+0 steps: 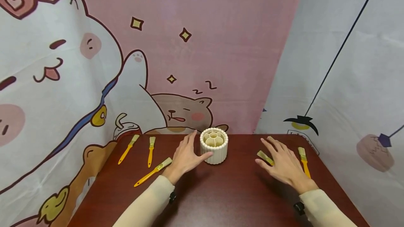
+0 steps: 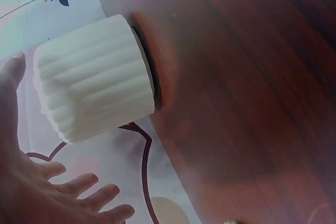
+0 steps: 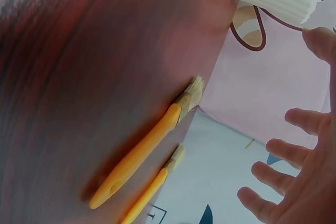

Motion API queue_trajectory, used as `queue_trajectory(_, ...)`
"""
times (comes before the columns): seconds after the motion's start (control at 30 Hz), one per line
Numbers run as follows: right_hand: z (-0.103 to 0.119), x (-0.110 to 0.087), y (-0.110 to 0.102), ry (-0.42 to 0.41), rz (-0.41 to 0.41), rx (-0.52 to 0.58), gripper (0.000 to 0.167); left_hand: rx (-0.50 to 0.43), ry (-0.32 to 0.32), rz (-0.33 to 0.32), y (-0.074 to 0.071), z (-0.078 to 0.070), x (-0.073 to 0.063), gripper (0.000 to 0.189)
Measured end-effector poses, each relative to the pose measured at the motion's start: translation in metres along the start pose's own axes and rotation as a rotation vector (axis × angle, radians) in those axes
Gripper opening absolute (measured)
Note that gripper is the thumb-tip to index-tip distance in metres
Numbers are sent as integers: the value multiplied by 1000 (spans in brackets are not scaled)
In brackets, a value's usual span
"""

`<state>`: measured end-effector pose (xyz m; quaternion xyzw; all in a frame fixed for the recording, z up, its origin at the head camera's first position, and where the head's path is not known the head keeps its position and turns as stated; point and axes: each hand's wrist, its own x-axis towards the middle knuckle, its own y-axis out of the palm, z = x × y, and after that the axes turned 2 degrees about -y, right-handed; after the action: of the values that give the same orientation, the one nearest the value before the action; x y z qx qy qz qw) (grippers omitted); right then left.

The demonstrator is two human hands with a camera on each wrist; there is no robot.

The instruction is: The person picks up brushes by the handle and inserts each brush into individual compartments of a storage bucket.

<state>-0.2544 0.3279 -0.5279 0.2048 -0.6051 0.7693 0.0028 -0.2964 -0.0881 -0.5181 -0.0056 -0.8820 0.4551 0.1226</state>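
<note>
A cream ribbed round holder (image 1: 214, 153) with a flower-shaped divider inside stands upright near the table's back edge. My left hand (image 1: 187, 156) is at its left side, thumb and fingers spread; in the left wrist view the fingers look apart from the holder (image 2: 97, 80). Over a paintbrush (image 1: 265, 157) with a yellow handle hovers my right hand (image 1: 284, 164), its fingers spread and holding nothing. The right wrist view shows that paintbrush (image 3: 149, 145) lying on the table below the hand (image 3: 299, 166). Another paintbrush (image 1: 303, 162) lies farther right.
On the left of the dark red table (image 1: 221, 199) lie three more yellow-handled paintbrushes: one at the far left (image 1: 128, 149), one beside it (image 1: 151, 151), and one by my left wrist (image 1: 153, 172). A cartoon-printed cloth (image 1: 221, 45) hangs behind the table.
</note>
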Motion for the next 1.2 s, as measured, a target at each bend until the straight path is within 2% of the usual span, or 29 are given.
queue_trajectory(0.23, -11, 1, 2, 3, 6, 5, 92, -84, -25, 25, 8, -6, 6, 130)
queue_trajectory(0.67, -26, 5, 5, 17, -13, 29, 89, -194, -42, 15, 24, -12, 13, 134)
queue_trajectory(0.9, -33, 5, 7, 19, 6, 31, 90, -248, -15, 2, 25, -16, 19, 132)
queue_trajectory(1.2, -45, 4, 12, 31, 24, 29, 91, -272, 9, -11, 32, -18, 24, 123)
